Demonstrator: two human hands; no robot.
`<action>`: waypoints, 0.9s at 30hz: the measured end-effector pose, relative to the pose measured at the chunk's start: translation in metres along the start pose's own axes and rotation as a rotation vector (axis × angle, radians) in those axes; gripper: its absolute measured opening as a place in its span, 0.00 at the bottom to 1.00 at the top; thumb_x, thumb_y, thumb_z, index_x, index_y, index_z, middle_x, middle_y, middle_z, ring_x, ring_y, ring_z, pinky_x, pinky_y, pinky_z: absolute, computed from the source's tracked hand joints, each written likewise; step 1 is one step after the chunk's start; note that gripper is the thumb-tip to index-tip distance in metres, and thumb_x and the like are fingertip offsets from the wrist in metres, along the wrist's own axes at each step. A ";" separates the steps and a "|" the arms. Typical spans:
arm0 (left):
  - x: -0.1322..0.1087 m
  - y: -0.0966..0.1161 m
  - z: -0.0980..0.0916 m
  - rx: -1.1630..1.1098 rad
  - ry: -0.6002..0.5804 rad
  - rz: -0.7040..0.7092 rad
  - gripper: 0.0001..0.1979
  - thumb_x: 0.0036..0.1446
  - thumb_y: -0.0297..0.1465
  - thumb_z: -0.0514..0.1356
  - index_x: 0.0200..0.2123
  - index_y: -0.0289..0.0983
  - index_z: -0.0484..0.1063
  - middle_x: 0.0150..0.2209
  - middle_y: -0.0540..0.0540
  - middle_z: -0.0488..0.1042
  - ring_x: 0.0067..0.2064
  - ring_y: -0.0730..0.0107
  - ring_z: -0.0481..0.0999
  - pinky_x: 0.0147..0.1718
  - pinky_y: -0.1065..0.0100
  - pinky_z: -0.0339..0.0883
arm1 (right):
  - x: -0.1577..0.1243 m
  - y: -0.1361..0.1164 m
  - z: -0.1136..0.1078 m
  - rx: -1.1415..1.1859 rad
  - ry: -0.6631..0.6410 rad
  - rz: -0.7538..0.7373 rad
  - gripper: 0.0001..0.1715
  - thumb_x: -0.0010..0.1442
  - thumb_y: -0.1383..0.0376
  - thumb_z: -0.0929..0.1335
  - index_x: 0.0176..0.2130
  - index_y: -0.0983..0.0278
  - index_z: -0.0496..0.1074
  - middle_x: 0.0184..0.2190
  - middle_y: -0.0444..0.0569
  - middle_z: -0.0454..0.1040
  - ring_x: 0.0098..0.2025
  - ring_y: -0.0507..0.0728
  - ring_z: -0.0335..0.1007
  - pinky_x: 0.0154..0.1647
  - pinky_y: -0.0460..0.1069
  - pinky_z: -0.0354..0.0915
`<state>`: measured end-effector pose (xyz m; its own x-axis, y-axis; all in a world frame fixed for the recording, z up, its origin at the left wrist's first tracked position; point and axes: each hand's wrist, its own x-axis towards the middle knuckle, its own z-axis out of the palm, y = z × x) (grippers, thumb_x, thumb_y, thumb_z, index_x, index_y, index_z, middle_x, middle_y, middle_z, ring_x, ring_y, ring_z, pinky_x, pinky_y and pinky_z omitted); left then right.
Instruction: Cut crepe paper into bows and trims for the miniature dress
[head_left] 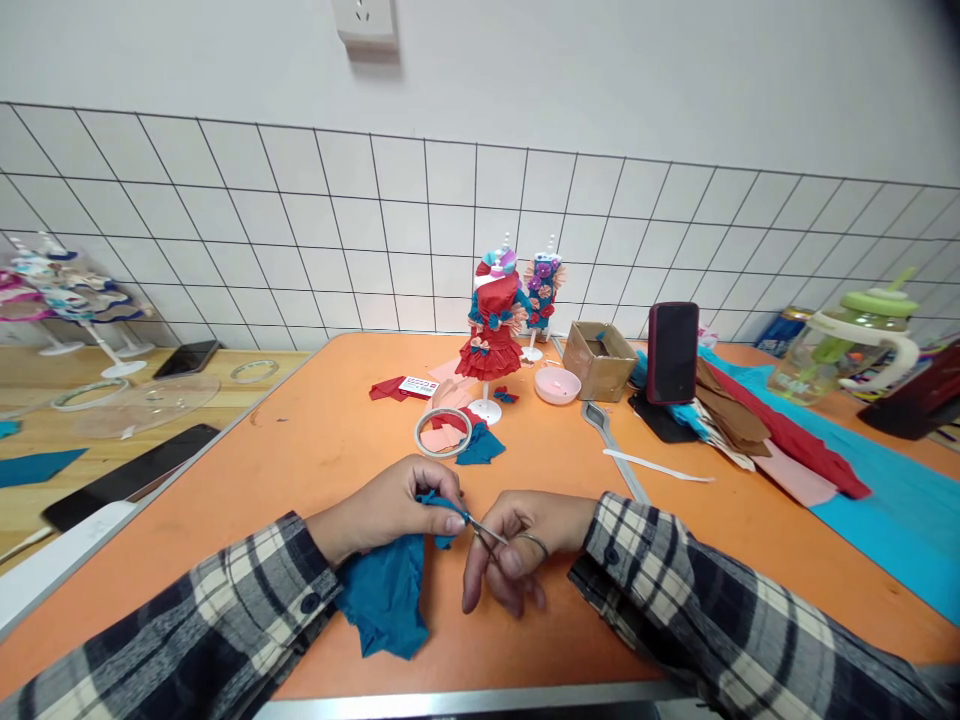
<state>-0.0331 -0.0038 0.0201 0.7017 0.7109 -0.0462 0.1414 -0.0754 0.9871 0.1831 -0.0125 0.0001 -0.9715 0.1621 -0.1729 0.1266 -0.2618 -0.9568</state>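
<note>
My left hand (405, 508) pinches a piece of teal fabric (386, 597), which hangs down onto the orange table (285, 440) below the wrist. Small scissors (489, 532) are in my right hand (517, 548), with a finger loop around the thumb side. Their tips meet the teal fabric at my left fingertips. Beyond my hands a small dress form in a red and teal ruffled dress (491, 330) stands on a white base. A roll of tape (442, 433) lies in front of it, over pink and teal scraps.
Behind stands a second decorated dress form (541, 290). To its right are a pink bowl (557, 385), a cardboard box (599, 362), an upright phone (672, 353), folded fabrics (787, 430) and a green-lidded jug (847, 340). More phones (135, 475) and small dresses (82, 290) are at left.
</note>
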 end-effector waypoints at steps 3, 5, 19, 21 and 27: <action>0.000 -0.001 0.001 -0.023 -0.009 -0.019 0.18 0.40 0.41 0.71 0.20 0.33 0.71 0.19 0.53 0.68 0.23 0.75 0.65 0.26 0.73 0.60 | 0.000 -0.001 0.001 -0.022 0.029 -0.001 0.33 0.52 0.48 0.71 0.44 0.74 0.75 0.24 0.47 0.73 0.22 0.48 0.68 0.21 0.42 0.66; 0.000 -0.002 -0.002 -0.042 0.038 -0.013 0.18 0.41 0.42 0.70 0.23 0.33 0.73 0.21 0.51 0.70 0.24 0.74 0.67 0.26 0.73 0.61 | -0.001 -0.002 0.002 -0.060 0.113 -0.021 0.28 0.53 0.51 0.72 0.40 0.74 0.76 0.19 0.44 0.70 0.19 0.46 0.66 0.19 0.40 0.62; 0.002 0.004 -0.006 -0.284 0.401 0.071 0.13 0.52 0.38 0.66 0.38 0.37 0.78 0.37 0.46 0.79 0.40 0.65 0.74 0.40 0.70 0.66 | 0.000 0.002 0.000 -0.040 0.211 -0.033 0.27 0.52 0.52 0.73 0.41 0.72 0.76 0.20 0.43 0.71 0.19 0.46 0.67 0.19 0.40 0.63; 0.000 0.005 -0.007 -0.350 0.326 0.140 0.19 0.53 0.42 0.64 0.46 0.39 0.75 0.43 0.43 0.78 0.48 0.59 0.73 0.47 0.65 0.64 | 0.000 0.002 0.000 -0.042 0.221 -0.045 0.27 0.52 0.52 0.72 0.41 0.72 0.76 0.20 0.43 0.71 0.18 0.46 0.66 0.19 0.39 0.62; -0.001 -0.001 -0.002 -0.283 0.137 -0.055 0.27 0.40 0.43 0.71 0.42 0.33 0.77 0.36 0.42 0.79 0.39 0.60 0.75 0.41 0.65 0.66 | 0.004 0.004 -0.003 -0.070 0.235 -0.039 0.29 0.51 0.51 0.73 0.44 0.71 0.75 0.22 0.44 0.71 0.20 0.46 0.66 0.21 0.40 0.65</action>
<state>-0.0354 -0.0027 0.0193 0.5950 0.7977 -0.0983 -0.0372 0.1496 0.9881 0.1806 -0.0105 -0.0052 -0.9035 0.3902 -0.1774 0.1114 -0.1859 -0.9762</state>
